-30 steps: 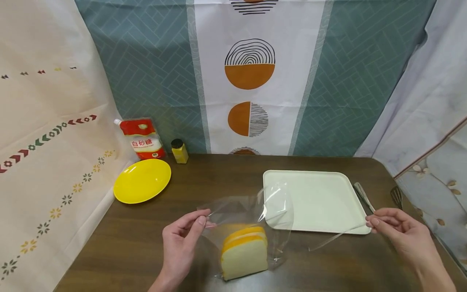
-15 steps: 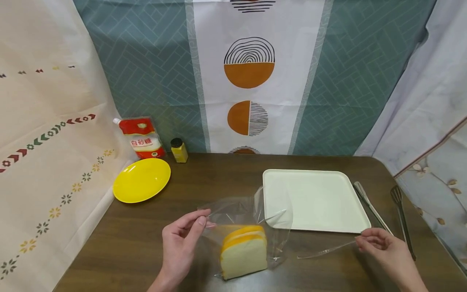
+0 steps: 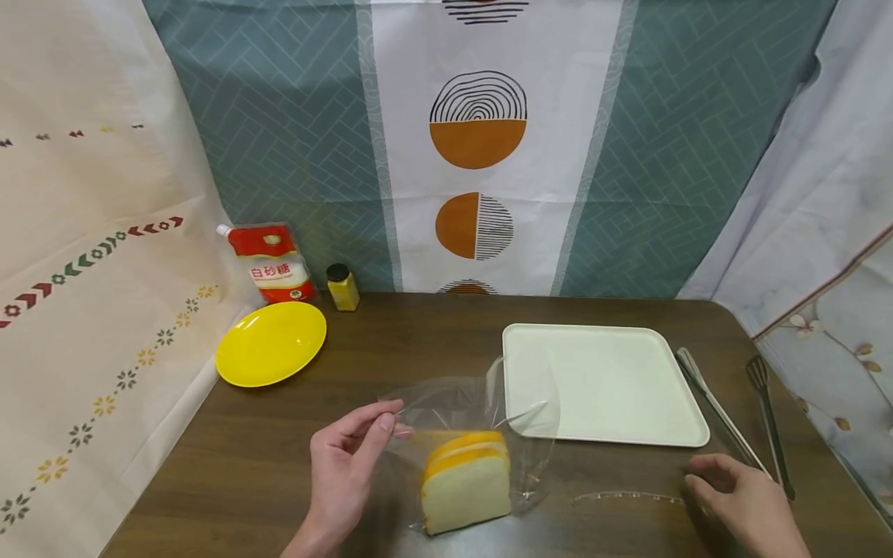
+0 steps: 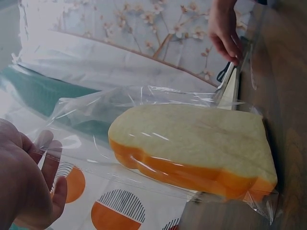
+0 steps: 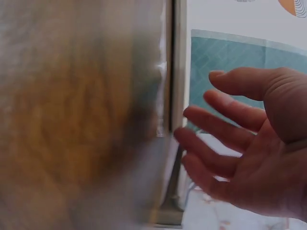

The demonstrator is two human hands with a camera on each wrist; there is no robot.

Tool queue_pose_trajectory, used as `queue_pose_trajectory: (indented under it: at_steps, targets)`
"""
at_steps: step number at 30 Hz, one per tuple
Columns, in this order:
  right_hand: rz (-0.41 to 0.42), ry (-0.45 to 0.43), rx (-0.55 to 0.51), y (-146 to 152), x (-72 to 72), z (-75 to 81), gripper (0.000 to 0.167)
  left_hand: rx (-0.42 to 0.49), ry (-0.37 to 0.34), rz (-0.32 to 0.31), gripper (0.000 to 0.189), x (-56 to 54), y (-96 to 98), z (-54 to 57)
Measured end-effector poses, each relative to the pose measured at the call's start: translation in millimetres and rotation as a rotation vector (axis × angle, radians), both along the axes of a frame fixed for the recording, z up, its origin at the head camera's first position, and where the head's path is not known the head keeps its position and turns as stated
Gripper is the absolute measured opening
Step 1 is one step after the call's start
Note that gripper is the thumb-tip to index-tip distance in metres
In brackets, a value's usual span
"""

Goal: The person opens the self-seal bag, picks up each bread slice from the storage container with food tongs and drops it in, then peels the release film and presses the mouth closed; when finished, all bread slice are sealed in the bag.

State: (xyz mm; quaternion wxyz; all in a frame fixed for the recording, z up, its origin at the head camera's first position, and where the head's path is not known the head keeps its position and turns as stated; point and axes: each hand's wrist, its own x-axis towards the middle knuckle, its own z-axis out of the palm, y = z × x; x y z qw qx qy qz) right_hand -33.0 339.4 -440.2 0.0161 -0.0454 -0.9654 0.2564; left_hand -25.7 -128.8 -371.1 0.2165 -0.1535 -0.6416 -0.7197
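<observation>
In the head view my left hand (image 3: 345, 461) pinches the upper left edge of a clear plastic bag (image 3: 443, 399) between thumb and fingers. Inside the bag, bread slices (image 3: 467, 488) with orange crusts stand on the table. The left wrist view shows the pale face of the bread (image 4: 192, 139) through the film, with my left hand (image 4: 31, 177) at the bag's other end. A thin clear strip (image 3: 628, 495) lies on the wood to the right of the bag. My right hand (image 3: 746, 500) is near the strip's right end, fingers relaxed; the right wrist view shows this hand (image 5: 244, 139) holding nothing.
A white tray (image 3: 603, 384) lies behind the strip. To its right are light-coloured tongs (image 3: 725, 418) and a dark slotted utensil (image 3: 770, 426). At the back left are a yellow plate (image 3: 272, 345), a red sugar pouch (image 3: 275, 263) and a yellow jar (image 3: 343, 288).
My right hand moved left and down toward the table, lowered the clear strip and let it go. The utensils came into fuller view. My left hand and the bagged bread have stayed put.
</observation>
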Motion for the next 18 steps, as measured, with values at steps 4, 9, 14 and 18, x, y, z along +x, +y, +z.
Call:
queue_pose_trajectory:
  at_steps: [4,9,14,18]
  targets:
    - [-0.028,0.045,0.026,-7,1.8,10.5,0.027,0.005,0.018,-0.012,0.020,-0.7,0.1,-0.8]
    - [0.053,0.260,-0.154,-41,-4.5,32.6,0.016,-0.002,0.007,0.004,0.020,-0.2,-0.7,-0.3]
    - [0.302,0.261,-0.489,-87,-25.4,62.4,0.016,-0.008,-0.012,0.018,0.019,-0.1,-0.7,0.2]
    - [0.475,0.234,-0.683,-117,-45.7,83.4,0.016,0.001,-0.015,0.008,0.019,-0.5,-0.1,0.0]
